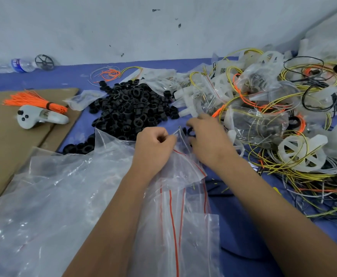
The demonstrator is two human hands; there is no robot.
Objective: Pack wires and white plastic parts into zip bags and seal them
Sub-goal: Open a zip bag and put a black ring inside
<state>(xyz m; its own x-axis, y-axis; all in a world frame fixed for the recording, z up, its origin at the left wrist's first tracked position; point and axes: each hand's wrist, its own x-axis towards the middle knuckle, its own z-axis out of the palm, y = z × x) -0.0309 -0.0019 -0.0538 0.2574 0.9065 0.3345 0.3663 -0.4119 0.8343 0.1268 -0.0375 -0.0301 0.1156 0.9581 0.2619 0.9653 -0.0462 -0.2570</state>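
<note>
Head view of a packing station on a blue-covered table [79,130]. The left hand [153,148] is pinching the top corner of a clear zip bag [180,166] with curled fingers, lifting that corner just above a stack of similar red-striped zip bags [183,216] lying in the near centre. The right hand [207,140] is reaching forward just beside the bag's raised corner, its fingers extending toward the black rings and white parts beyond; motion blur is hiding the fingertips, so whether they are gripping anything cannot be told. The two hands are sitting close together but not touching.

To the right, a tangle of yellow, black and orange wires [295,176] is lying mixed with white plastic parts, among them a spoked white wheel [301,154] and a white T-shaped piece [191,108], along with several filled bags. Behind the hands, a heap of black rings [133,108] is covering the middle of the table. A large sheet of loose clear plastic [49,196] is spreading across the near left. Farther left, a bundle of orange ties [37,100] and a white handheld controller [39,116] are resting on a brown cardboard sheet [9,148]. At the far left, against the wall [123,27], a plastic bottle [21,64] is lying on its side beside a dark spoked wheel [44,62].
</note>
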